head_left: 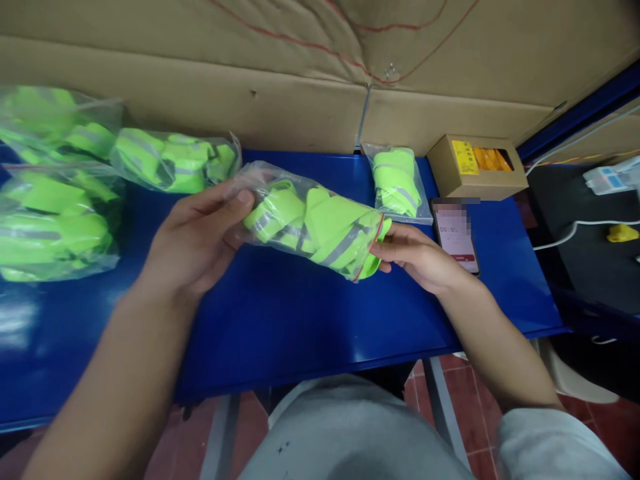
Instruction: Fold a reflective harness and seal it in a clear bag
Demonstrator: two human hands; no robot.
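Note:
A clear zip bag [310,230] stuffed with neon-yellow reflective strap material hangs above the table between my two hands. My left hand [200,230] pinches its closed left end, thumb on top. At the other end, beside the red zip line, my right hand [413,253] grips the bag's mouth, where some of the neon material [373,265] pokes out past the opening. The fingertips of the right hand are partly hidden behind the bag and material.
Blue table [320,327] below. Similar filled bags lie left [55,227], far left [55,123] and at the back [177,160]. Right of centre rests a smaller bag [397,183], near a phone [455,237] and a cardboard box [475,167] with orange contents. Cardboard panels [200,100] line the back.

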